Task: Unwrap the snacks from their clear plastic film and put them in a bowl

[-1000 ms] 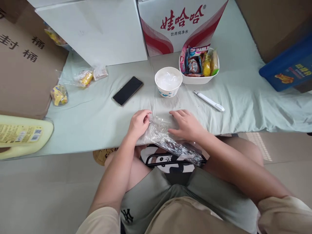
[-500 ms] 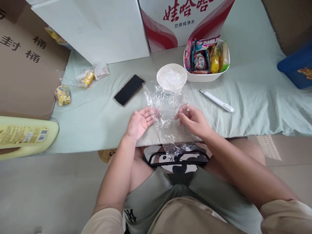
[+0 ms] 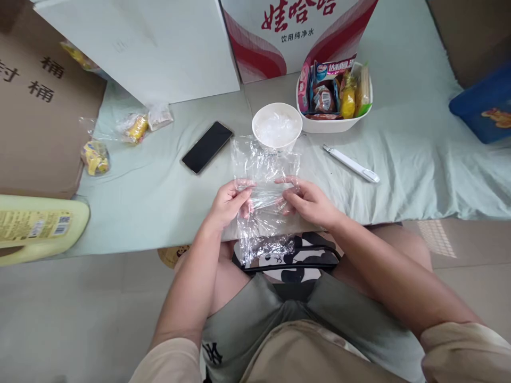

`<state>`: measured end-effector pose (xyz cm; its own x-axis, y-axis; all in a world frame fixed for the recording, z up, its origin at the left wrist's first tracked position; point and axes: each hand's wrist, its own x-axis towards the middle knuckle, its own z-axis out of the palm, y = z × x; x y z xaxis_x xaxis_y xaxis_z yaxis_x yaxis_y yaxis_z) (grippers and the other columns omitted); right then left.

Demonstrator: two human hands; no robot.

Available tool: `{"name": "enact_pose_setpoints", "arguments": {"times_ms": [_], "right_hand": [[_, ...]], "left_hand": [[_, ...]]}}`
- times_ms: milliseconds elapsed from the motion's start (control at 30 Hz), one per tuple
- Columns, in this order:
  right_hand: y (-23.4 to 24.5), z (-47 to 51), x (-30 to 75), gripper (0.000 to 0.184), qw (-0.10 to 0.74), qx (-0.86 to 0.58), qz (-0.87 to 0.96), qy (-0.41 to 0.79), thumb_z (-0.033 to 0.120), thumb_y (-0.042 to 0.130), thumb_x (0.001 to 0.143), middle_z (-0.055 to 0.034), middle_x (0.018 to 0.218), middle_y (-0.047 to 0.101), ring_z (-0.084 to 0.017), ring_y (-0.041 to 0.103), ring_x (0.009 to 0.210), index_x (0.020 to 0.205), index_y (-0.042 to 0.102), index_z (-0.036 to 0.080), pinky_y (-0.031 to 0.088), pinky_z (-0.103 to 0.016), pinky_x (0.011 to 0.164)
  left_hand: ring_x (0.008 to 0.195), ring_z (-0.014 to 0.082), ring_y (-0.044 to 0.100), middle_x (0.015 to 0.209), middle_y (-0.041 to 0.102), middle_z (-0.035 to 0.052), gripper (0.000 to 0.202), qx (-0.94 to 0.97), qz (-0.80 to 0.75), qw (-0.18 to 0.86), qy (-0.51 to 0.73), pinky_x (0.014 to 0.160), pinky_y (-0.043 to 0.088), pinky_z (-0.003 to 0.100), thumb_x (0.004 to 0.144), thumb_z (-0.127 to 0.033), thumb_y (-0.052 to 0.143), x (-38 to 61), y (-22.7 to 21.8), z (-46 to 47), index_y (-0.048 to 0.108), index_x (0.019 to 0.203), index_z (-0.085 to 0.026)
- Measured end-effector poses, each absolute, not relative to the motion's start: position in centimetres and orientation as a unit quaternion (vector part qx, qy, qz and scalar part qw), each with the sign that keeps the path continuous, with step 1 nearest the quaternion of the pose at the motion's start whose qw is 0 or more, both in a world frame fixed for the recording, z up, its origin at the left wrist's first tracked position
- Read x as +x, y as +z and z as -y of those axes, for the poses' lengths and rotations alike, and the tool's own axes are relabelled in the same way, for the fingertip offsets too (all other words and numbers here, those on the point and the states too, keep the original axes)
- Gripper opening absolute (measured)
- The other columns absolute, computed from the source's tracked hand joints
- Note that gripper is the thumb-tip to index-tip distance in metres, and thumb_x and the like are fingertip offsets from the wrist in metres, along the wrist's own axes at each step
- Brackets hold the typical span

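Closest in are the person's green shorts point(image 3: 243, 314), and just past them a black-framed thing with a panda print point(image 3: 299, 274) between the knees. The near end of a crumpled clear plastic film point(image 3: 265, 198) hangs over it, past the front edge of the cloth-covered desk point(image 3: 159, 218). The left hand point(image 3: 229, 205) and right hand point(image 3: 311, 202) each pinch the film between thumb and fingers, with a creased stretch of it spanning the gap. Off to the left lies a pale yellow jug point(image 3: 75, 221). Beyond the hands, the film's far end overlaps the front of a white bowl point(image 3: 296, 142), which holds more clear plastic. A dark phone point(image 3: 207, 147) lies to its left, a white cutter point(image 3: 351, 164) to its right. Right behind the bowl sits a white basket point(image 3: 327, 126) of wrapped snacks point(image 3: 325, 98), and behind that stands a red-and-white box point(image 3: 261, 58)
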<state>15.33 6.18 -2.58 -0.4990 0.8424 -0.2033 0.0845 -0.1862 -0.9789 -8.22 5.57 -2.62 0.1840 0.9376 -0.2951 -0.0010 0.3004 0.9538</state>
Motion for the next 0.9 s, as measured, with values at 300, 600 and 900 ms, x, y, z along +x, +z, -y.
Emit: {"name": "enact_pose_setpoints", "arguments": {"times_ms": [300,600,900], "right_hand": [[-3.5,-6.3,16.1,0.020,0.396,-0.311,0.618,0.604,0.036,0.061,0.095,-0.0069,0.134,0.060,-0.017,0.065,0.093,0.105,0.077,0.028,0.059,-0.034,0.076],[-3.8,-6.9,17.1,0.024,0.403,-0.342,0.642,0.556,0.012,0.058,0.080,-0.0032,0.144,0.052,-0.022,0.058,0.123,0.082,0.077,0.026,0.046,-0.047,0.113],[-4.3,-6.5,16.2,0.072,0.399,-0.408,0.537,0.621,0.041,0.075,0.082,-0.0097,0.131,0.059,-0.017,0.064,0.090,0.143,0.038,0.029,0.057,-0.037,0.084]], "left_hand": [[0.045,0.0140,0.063,0.057,0.067,-0.0006,0.020,0.381,-0.461,0.683,0.418,0.045,0.050,0.025,0.064,-0.031,0.079,-8.7,-1.1,-5.8,0.065,0.066,-0.017],[0.063,0.0137,0.065,0.069,0.070,0.0067,0.048,0.455,-0.531,0.576,0.423,0.057,0.051,0.024,0.078,-0.058,0.073,-9.0,-2.8,-6.3,0.066,0.058,-0.016],[0.058,0.0063,0.061,0.080,0.070,-0.0049,0.057,0.457,-0.474,0.584,0.474,0.053,0.047,0.016,0.063,-0.024,0.088,-8.7,-3.0,-5.8,0.052,0.106,-0.026]]}}
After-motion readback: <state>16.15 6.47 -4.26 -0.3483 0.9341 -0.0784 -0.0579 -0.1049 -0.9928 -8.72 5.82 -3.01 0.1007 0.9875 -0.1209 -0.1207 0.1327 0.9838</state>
